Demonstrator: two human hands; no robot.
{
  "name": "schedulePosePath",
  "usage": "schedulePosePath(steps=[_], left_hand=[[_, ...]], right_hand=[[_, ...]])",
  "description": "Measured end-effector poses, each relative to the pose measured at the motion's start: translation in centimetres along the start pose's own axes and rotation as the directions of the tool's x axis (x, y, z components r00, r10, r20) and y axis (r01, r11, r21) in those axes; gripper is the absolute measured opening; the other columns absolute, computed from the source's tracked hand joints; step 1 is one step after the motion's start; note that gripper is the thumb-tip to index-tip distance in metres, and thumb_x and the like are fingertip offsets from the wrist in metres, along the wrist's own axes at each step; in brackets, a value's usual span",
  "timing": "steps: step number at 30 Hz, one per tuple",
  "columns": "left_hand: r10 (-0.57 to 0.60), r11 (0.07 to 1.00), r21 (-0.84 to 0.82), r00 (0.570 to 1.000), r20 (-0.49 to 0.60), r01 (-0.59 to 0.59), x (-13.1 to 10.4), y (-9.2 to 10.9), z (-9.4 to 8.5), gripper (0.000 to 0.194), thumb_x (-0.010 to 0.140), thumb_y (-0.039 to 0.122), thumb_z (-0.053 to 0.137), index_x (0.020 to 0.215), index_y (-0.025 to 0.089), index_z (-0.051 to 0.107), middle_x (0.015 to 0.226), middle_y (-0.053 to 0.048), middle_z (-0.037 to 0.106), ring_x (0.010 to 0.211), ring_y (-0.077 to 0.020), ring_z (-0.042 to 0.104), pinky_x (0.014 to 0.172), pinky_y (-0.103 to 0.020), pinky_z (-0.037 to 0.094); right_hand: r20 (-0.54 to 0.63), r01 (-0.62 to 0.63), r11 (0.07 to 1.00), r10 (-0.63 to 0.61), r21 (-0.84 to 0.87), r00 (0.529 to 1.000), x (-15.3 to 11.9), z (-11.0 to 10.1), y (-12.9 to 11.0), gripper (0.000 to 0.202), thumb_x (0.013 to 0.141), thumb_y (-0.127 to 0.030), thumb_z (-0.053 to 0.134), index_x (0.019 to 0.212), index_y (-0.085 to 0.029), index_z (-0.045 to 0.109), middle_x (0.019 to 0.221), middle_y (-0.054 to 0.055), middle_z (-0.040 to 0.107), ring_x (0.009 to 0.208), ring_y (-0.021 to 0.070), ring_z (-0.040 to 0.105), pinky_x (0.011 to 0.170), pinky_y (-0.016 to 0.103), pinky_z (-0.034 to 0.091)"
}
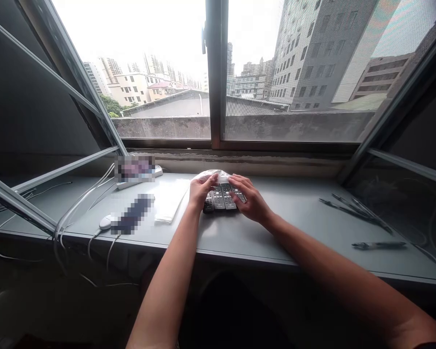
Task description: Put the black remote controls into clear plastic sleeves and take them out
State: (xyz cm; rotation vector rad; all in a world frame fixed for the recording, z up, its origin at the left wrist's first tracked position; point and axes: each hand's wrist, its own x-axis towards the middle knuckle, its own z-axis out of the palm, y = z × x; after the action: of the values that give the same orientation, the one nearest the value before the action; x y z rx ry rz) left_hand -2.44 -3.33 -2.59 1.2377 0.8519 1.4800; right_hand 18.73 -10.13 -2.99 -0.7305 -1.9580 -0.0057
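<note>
Several black remote controls (219, 198) lie side by side on the grey desk, their upper ends at a clear plastic bag (212, 173). My left hand (201, 190) is at their left side, thumb and fingers closed on the bag's edge. My right hand (248, 198) rests at the right side of the remotes with its fingers spread, thumb over the rightmost one and fingertips by the bag. Left of my left hand lies a stack of flat white plastic bags (170, 202).
A pen (378, 245) and several dark cables or thin tools (356, 212) lie at the right. At the left are a power strip (140, 179), white cables (82, 198), a round white charger (105, 222) and blurred objects. Metal frames flank the desk (298, 242) before a window.
</note>
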Motion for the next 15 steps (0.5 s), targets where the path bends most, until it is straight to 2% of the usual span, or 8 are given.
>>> schedulePosePath(steps=[6,11,15], left_hand=[[0.017,1.0,0.022,1.0,-0.006,-0.016,-0.1,0.24,0.09,0.049,0.074,0.061,0.095,0.09,0.016,0.084,0.086,-0.009,0.079,0.073,-0.0167,0.071,0.063,-0.026,0.053],[0.024,0.999,0.044,0.999,0.024,-0.025,-0.23,0.48,0.22,0.046,0.075,0.059,0.095,0.086,0.016,0.084,0.084,-0.01,0.079,0.071,-0.0173,0.07,0.062,-0.027,0.053],[0.051,0.997,0.063,0.998,0.022,-0.052,-0.3,0.42,0.32,0.044,0.078,0.059,0.093,0.087,0.016,0.085,0.084,-0.01,0.079,0.071,-0.0176,0.069,0.061,-0.027,0.052]], right_hand=[[0.038,-0.011,1.0,0.011,-0.001,0.999,-0.12,0.07,0.32,0.044,0.106,-0.021,0.064,0.148,-0.033,0.07,0.158,0.009,0.063,0.155,0.0364,0.049,0.125,0.068,0.047],[0.04,0.005,1.0,-0.005,0.018,0.999,-0.2,0.12,0.3,0.052,0.106,-0.022,0.065,0.157,-0.03,0.062,0.154,0.012,0.067,0.154,0.0353,0.051,0.124,0.066,0.049],[0.071,0.008,1.0,-0.008,0.011,0.997,-0.18,-0.02,0.2,0.035,0.106,-0.023,0.066,0.139,-0.03,0.076,0.154,0.01,0.067,0.156,0.0361,0.049,0.122,0.066,0.051]])
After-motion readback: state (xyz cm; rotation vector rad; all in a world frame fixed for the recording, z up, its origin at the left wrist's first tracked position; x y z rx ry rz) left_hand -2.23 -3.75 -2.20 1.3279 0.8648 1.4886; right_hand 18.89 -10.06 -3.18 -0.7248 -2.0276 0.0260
